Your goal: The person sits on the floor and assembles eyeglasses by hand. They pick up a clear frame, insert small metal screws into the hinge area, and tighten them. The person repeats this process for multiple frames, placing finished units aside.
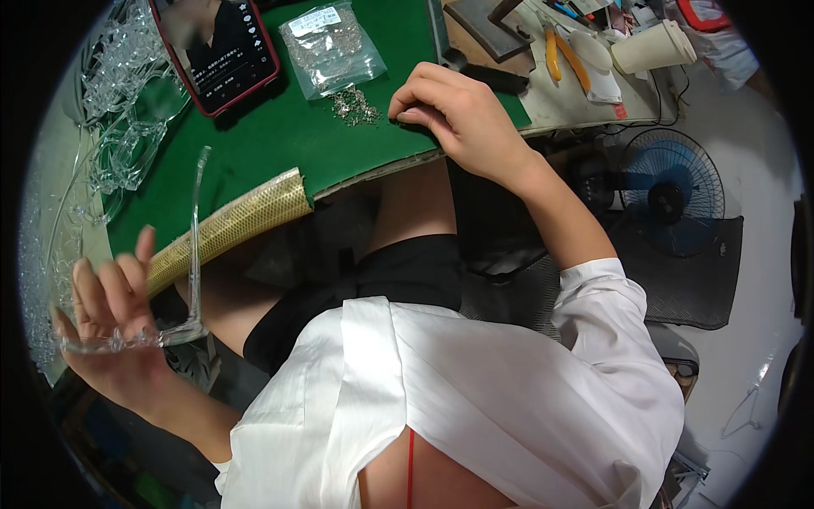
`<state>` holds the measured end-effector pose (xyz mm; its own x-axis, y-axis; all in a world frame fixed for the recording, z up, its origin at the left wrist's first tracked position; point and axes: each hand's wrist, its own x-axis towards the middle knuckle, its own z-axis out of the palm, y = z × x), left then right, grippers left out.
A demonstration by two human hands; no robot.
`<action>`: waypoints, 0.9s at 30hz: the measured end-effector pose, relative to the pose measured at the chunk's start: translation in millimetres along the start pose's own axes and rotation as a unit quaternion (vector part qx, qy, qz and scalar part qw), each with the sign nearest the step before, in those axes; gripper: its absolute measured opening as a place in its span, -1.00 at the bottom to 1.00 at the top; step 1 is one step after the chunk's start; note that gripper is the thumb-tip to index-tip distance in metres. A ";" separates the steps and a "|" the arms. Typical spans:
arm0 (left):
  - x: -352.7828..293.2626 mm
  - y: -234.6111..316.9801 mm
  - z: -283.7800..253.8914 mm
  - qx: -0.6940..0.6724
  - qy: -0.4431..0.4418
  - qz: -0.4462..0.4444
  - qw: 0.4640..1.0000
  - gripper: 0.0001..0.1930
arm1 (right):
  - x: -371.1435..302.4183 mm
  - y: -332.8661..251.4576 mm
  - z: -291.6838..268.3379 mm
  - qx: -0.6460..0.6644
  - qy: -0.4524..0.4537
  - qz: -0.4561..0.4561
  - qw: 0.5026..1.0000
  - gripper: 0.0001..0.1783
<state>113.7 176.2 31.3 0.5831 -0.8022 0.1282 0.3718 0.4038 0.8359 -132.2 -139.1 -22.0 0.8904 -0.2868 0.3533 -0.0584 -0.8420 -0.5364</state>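
Dark green, the surface (246, 148) carries loose silvery parts (354, 107) beside a clear bag (335, 55). Near the gold edging (250, 208), the left hand (127, 339) grips a transparent eyeglass frame (194, 327); the right hand (462, 110) has its fingertips together beside the parts, whether around anything I cannot tell.

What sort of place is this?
Probably a small eyewear workshop: a clear plastic eyeglass frame in the left hand, a loose heap of tiny silvery metal parts, and yellow-orange-handled pliers.
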 end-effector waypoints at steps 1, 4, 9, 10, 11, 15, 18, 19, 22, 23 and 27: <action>-0.2 -4.6 11.3 -0.024 -0.061 -0.029 0.997 -0.63 | 1.4 -0.8 -0.3 -0.007 -0.005 -0.008 1.000 -0.94; -2.0 -8.2 31.2 -0.056 -0.102 -0.031 0.993 -0.70 | 0.2 -0.3 -1.9 0.004 0.006 0.002 1.000 -0.95; -4.7 -9.5 60.8 0.037 -0.135 0.051 0.989 -0.78 | 1.8 0.6 -2.9 0.008 -0.017 -0.003 1.000 -0.92; -7.1 -10.3 66.6 0.097 -0.123 0.057 0.986 -0.76 | 3.0 -1.1 -3.7 0.015 -0.025 -0.003 1.000 -0.90; -9.7 -10.9 74.4 0.158 -0.110 0.063 0.979 -0.73 | 4.0 -2.2 -4.3 0.021 -0.033 -0.002 0.999 -0.89; -2.7 -28.6 62.6 0.342 -0.125 0.147 0.920 -0.64 | 7.7 7.2 -6.7 0.039 -0.067 -0.025 0.997 -0.87; 2.3 -36.5 60.6 0.377 -0.127 0.189 0.898 -0.70 | 13.9 11.7 -9.2 0.041 -0.098 -0.053 0.993 -0.87; 4.1 -37.9 61.6 0.392 -0.131 0.208 0.886 -0.71 | 15.9 11.7 -9.4 0.047 -0.106 -0.058 0.992 -0.87; 5.6 -42.8 67.4 0.373 -0.126 0.213 0.894 -0.70 | 18.8 14.3 -9.8 0.035 -0.115 -0.081 0.989 -0.86; 8.1 -44.6 69.1 0.374 -0.122 0.226 0.891 -0.72 | 18.8 14.8 -9.8 0.026 -0.116 -0.090 0.989 -0.86; 13.1 -51.8 72.6 0.366 -0.105 0.249 0.891 -0.72 | 13.9 14.4 -8.4 -0.032 -0.096 -0.112 0.989 -0.86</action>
<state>49.6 112.8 28.5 0.3683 -0.6992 0.6128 -0.5102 0.3989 0.7619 -124.5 -159.1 -18.4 0.9531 -0.0026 0.3026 0.1274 -0.9036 -0.4090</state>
